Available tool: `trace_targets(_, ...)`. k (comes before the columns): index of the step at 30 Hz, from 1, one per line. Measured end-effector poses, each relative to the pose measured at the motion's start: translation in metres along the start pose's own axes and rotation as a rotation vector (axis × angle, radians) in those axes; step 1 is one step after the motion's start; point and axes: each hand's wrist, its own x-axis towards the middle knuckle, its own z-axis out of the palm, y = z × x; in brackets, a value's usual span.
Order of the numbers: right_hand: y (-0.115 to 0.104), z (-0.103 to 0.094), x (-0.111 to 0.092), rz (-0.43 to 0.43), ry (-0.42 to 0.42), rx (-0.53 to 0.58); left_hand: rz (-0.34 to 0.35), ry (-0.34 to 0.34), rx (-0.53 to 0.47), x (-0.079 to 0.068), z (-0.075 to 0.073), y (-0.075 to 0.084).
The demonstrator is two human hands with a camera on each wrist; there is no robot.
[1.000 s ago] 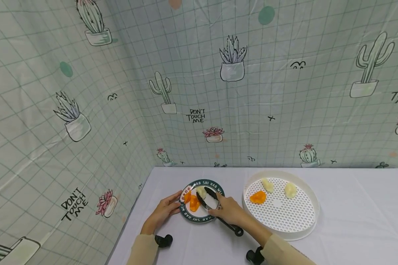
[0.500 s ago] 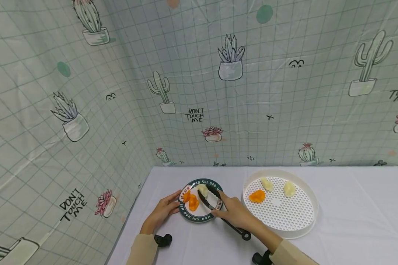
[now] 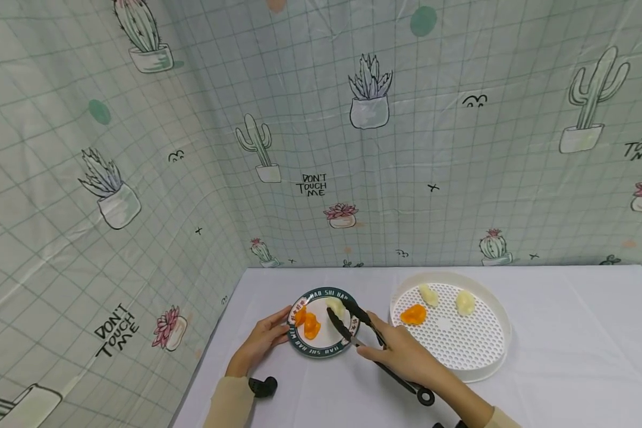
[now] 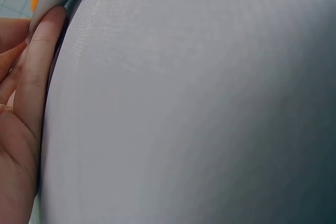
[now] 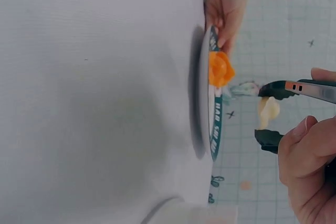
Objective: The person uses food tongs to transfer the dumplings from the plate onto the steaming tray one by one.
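Observation:
My left hand (image 3: 264, 337) pinches the left rim of a small white plate (image 3: 321, 343) with a green lettered border. In the left wrist view, fingers (image 4: 39, 66) lie along the underside of that rim. Black-tipped tongs (image 3: 374, 362) are gripped in my right hand (image 3: 401, 353) over the plate's right side. Between the tong tips is a pale yellow, lumpy piece (image 5: 269, 109), which the right wrist view shows raised above the plate. Two glossy orange pieces (image 3: 311, 326) lie on the plate's left half.
To the right of the plate stands a round white perforated tray (image 3: 455, 345) with a raised rim. It bears an orange piece (image 3: 414, 314) and two pale yellow pieces (image 3: 465, 302). Behind the white table (image 3: 578, 345) hangs a cactus-print cloth (image 3: 433, 148).
The tongs and my right hand have moved right and back toward me, and the pale yellow piece has shifted right with them. My left hand stays at the plate's rim.

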Motion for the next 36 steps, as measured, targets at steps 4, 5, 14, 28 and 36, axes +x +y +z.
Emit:
trace_targets(4, 0.001, -0.01, -0.014, 0.016, 0.017, 0.005, -0.006, 0.004, 0.017, 0.0, 0.001, 0.002)
trace_targets(5, 0.002, -0.013, -0.018, 0.023, 0.02, 0.005, -0.007, 0.004, 0.019, 0.0, 0.001, 0.003)
trace_targets(14, 0.008, -0.03, -0.046, 0.077, 0.018, -0.003, -0.022, 0.029, 0.027, -0.001, 0.002, 0.002)
trace_targets(28, 0.022, -0.057, -0.075, 0.121, 0.146, -0.046, -0.023, 0.04, 0.026, 0.0, -0.001, 0.001)
trace_targets(36, 0.037, -0.065, -0.086, 0.11, 0.207, -0.096, -0.003, 0.017, 0.017, -0.001, 0.001, 0.0)
